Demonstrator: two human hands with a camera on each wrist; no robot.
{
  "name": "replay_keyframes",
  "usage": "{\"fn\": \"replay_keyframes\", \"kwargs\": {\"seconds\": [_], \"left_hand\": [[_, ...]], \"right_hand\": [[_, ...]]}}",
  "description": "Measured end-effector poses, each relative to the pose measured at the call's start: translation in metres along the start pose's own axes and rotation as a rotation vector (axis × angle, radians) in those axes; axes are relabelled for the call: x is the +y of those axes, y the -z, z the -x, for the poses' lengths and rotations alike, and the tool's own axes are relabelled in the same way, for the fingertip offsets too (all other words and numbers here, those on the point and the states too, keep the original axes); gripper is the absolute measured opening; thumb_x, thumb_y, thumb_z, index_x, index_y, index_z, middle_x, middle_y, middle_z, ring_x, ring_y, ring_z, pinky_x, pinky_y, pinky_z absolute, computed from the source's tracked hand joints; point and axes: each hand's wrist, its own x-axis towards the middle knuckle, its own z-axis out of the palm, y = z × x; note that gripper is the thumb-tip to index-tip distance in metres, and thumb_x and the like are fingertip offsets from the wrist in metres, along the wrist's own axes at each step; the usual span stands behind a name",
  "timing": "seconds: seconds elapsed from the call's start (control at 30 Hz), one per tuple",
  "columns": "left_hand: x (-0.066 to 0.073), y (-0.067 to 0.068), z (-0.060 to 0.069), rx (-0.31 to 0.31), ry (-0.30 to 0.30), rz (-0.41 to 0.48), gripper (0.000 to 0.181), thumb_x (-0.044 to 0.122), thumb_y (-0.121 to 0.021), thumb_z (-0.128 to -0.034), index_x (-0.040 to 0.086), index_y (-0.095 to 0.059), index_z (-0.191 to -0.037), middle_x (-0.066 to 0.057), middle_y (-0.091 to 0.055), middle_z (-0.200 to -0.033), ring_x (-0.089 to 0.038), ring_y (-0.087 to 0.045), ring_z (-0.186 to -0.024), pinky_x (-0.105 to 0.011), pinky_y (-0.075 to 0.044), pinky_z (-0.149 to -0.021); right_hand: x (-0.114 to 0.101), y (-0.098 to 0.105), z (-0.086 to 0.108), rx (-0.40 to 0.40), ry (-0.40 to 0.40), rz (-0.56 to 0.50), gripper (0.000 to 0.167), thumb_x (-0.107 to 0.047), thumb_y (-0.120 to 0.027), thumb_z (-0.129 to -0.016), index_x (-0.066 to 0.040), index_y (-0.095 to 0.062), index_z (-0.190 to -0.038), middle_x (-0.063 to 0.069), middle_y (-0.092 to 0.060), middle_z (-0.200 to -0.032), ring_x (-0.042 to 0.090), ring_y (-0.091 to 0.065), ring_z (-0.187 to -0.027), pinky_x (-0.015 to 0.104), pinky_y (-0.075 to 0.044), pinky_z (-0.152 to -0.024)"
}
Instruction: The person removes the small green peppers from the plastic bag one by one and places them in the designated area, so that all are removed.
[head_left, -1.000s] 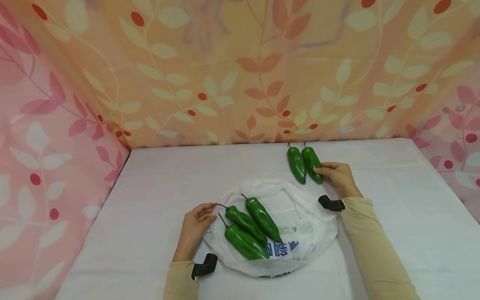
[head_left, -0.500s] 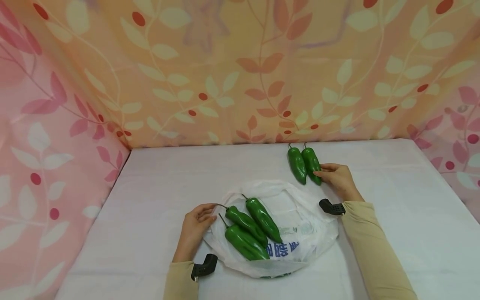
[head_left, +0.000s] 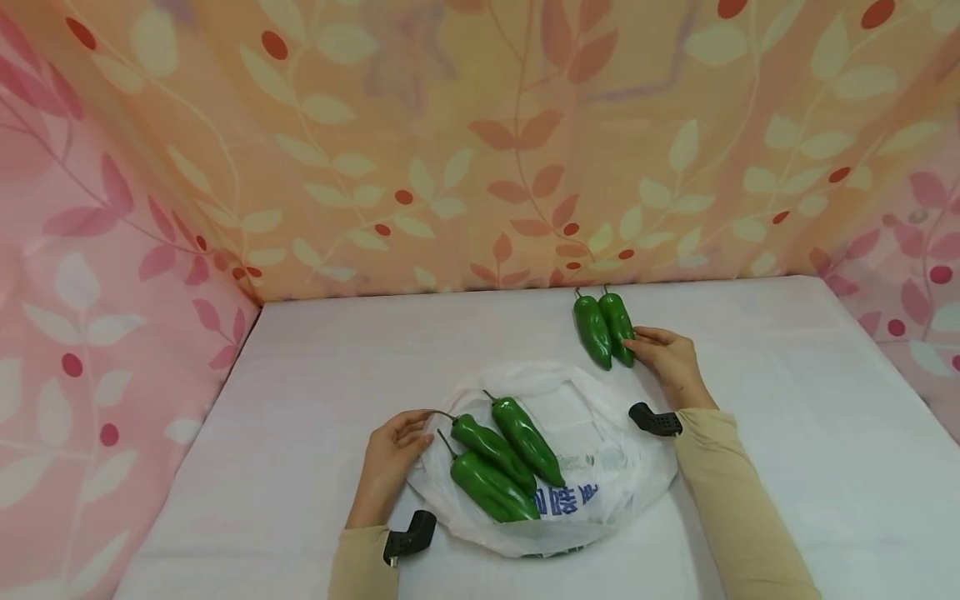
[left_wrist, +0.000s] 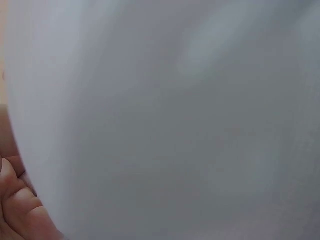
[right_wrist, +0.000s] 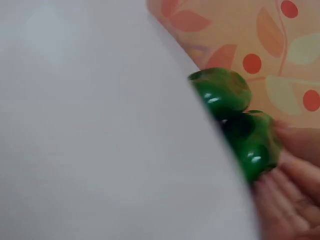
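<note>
In the head view, a white plastic bag (head_left: 525, 542) lay spread open on the white surface (head_left: 337, 358), blue printing (head_left: 562, 502) showing inside it. Three long green chili peppers rested in it side by side, stems toward the upper left: a near pepper (head_left: 487, 487), a middle pepper (head_left: 480, 440) and a far pepper (head_left: 527, 437). The left hand (head_left: 390, 460) had its grip at the bag's rim, the plastic pinched between thumb and fingers, just by the middle pepper's stem. Beyond the bag, two more chili peppers lay on the surface: a left pepper (head_left: 592, 332) and a right pepper (head_left: 615, 318), the latter clamped near its tip by the right hand (head_left: 667, 360). By that count the work looked part-way along, three peppers inside and two outside.

In the left wrist view, a pale blur filled nearly everything, perhaps the bag, though it was hard to be sure; curled fingers (left_wrist: 27, 215) showed at the lower left corner.

In the right wrist view, the right pepper sat between thumb and fingers, against the left pepper, before a patterned cloth (right_wrist: 295, 75).
</note>
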Motion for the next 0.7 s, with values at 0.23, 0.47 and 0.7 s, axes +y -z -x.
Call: {"fn": "replay_keyframes", "kwargs": {"seconds": [0.23, 0.47, 0.7], "left_hand": [[0.002, 0.000, -0.002, -0.009, -0.025, 0.025, 0.032, -0.004, -0.064, -0.0855, -0.001, -0.062, -0.117, -0.016, -0.064, -0.111, -0.019, -0.063, -0.099, -0.020, -0.049, -0.080], [-0.001, 0.001, 0.000, -0.006, -0.026, 0.028, 0.033, -0.005, -0.065, -0.0840, -0.001, -0.063, -0.116, -0.016, -0.064, -0.110, -0.019, -0.064, -0.096, -0.020, -0.049, -0.080], [-0.001, 0.001, 0.001, -0.016, -0.026, 0.047, 0.033, -0.004, -0.065, -0.0846, -0.001, -0.063, -0.118, -0.015, -0.064, -0.111, -0.019, -0.063, -0.097, -0.020, -0.049, -0.080]], "right_hand": [[0.005, -0.004, 0.011, 0.101, 0.117, -0.221, 0.055, -0.001, -0.070, -0.083, 0.013, -0.047, -0.130, 0.000, -0.067, -0.096, 0.006, -0.064, -0.089, 0.016, -0.050, -0.078], [0.012, 0.003, 0.037, 0.104, 0.144, -0.400, 0.047, 0.008, -0.067, -0.082, 0.012, -0.051, -0.127, 0.005, -0.069, -0.097, 0.012, -0.068, -0.088, 0.021, -0.052, -0.077], [0.015, 0.009, 0.058, 0.018, 0.230, -0.418, 0.042, 0.008, -0.064, -0.084, 0.012, -0.053, -0.125, 0.010, -0.068, -0.104, 0.016, -0.067, -0.093, 0.024, -0.052, -0.080]]}}
